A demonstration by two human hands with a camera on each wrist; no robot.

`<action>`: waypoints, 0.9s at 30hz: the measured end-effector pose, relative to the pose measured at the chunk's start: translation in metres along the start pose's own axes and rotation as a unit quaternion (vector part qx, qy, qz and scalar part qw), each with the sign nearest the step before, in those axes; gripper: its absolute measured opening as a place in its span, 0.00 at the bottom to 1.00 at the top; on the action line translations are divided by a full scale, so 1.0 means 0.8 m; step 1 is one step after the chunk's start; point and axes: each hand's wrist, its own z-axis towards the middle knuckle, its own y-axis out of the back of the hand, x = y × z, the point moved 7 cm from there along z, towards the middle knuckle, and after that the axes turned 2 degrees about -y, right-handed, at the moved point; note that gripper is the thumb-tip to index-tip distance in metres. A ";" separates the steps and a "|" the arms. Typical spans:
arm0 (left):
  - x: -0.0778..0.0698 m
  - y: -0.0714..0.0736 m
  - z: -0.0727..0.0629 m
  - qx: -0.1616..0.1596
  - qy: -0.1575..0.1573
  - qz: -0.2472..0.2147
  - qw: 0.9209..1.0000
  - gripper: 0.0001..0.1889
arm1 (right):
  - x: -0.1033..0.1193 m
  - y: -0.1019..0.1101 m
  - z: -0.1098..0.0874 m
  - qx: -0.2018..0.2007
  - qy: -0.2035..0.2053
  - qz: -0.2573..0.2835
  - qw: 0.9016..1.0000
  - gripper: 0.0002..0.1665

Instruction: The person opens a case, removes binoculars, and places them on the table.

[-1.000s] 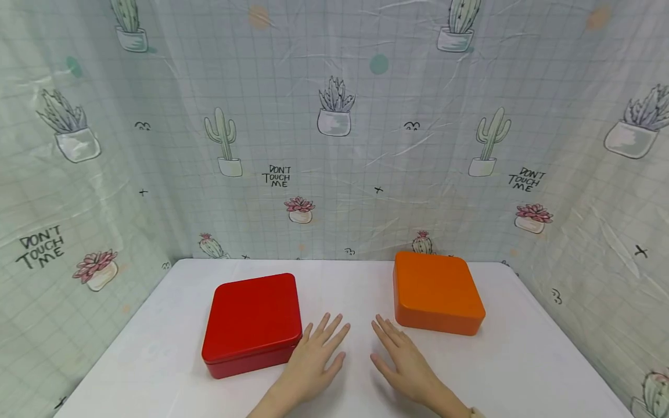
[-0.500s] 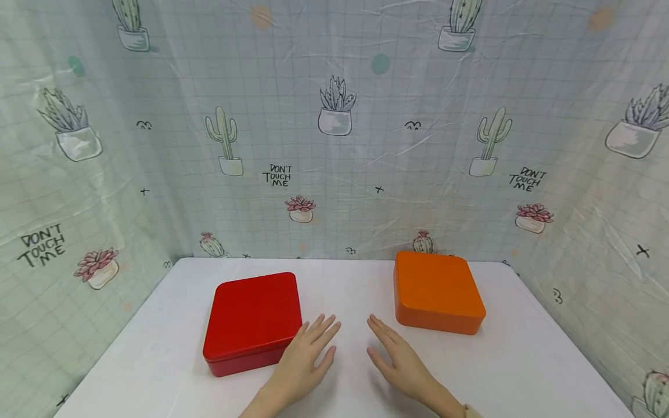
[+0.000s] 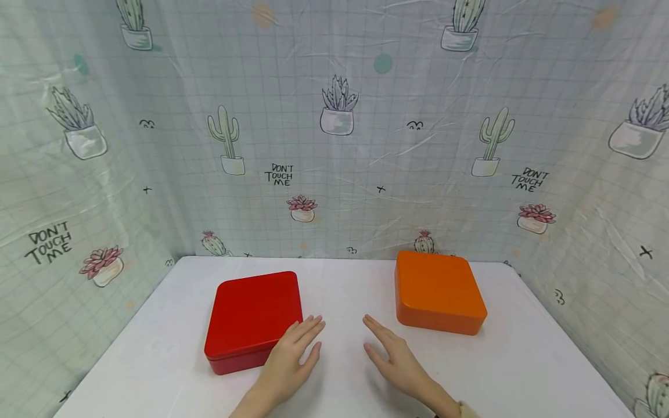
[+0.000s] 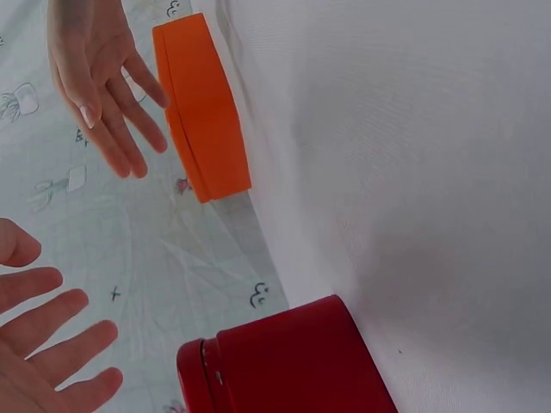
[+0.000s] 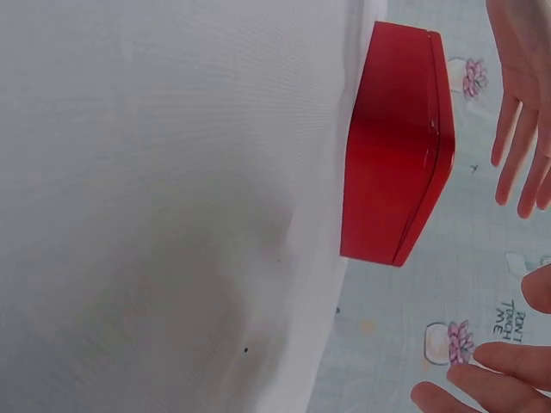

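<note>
The left hand [image 3: 286, 361] and right hand [image 3: 401, 363] hover apart above the white table [image 3: 345, 290], fingers extended. A red box [image 3: 253, 313] lies on the left, just beside the left hand but clear of its fingers; an orange box [image 3: 439, 290] lies at the far right, beyond the right hand.

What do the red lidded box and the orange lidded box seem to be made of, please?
Red lidded box: likely painted metal, glossy; its lid edge shows small bright glints.
Orange lidded box: possibly painted metal too, satin-looking; smooth, rounded corners and thin lid seam fit, though plastic is possible.
</note>
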 end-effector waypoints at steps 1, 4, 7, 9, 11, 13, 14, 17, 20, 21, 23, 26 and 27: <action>0.001 0.002 -0.001 -0.006 -0.001 0.000 1.000 0.24 | 0.001 -0.001 0.001 0.001 0.002 0.007 1.000 0.28; 0.005 0.008 -0.003 -0.020 0.009 -0.006 1.000 0.23 | 0.002 -0.003 0.003 0.003 0.006 0.021 1.000 0.27; 0.009 0.014 -0.006 -0.029 0.023 -0.016 0.999 0.22 | 0.005 -0.004 0.005 0.003 0.010 0.032 0.999 0.26; 0.012 0.018 -0.007 -0.034 0.034 -0.027 0.998 0.22 | 0.008 -0.005 0.006 0.002 0.013 0.041 0.999 0.26; 0.015 0.022 -0.009 -0.039 0.042 -0.038 0.998 0.22 | 0.011 -0.005 0.008 0.001 0.019 0.050 0.999 0.26; 0.018 0.027 -0.010 -0.043 0.053 -0.048 0.996 0.22 | 0.014 -0.007 0.010 0.006 0.020 0.061 0.998 0.25; 0.020 0.029 -0.011 -0.044 0.059 -0.051 0.996 0.23 | 0.015 -0.008 0.011 0.008 0.019 0.066 0.998 0.25; 0.026 0.035 -0.015 -0.046 0.077 -0.055 0.994 0.23 | 0.017 -0.013 0.014 0.021 0.007 0.085 0.996 0.24; 0.033 0.043 -0.019 -0.054 0.088 -0.053 0.993 0.23 | 0.018 -0.019 0.017 0.032 -0.006 0.111 0.993 0.23; 0.036 0.046 -0.021 -0.058 0.090 -0.050 0.993 0.23 | 0.018 -0.021 0.017 0.037 -0.010 0.118 0.992 0.23; 0.041 0.052 -0.024 -0.067 0.095 -0.047 0.992 0.23 | 0.020 -0.026 0.020 0.047 -0.017 0.134 0.990 0.22; 0.048 0.061 -0.029 -0.081 0.099 -0.043 0.991 0.22 | 0.023 -0.031 0.023 0.060 -0.033 0.155 0.986 0.21; 0.051 0.064 -0.031 -0.086 0.099 -0.040 0.990 0.22 | 0.024 -0.033 0.024 0.065 -0.039 0.162 0.984 0.21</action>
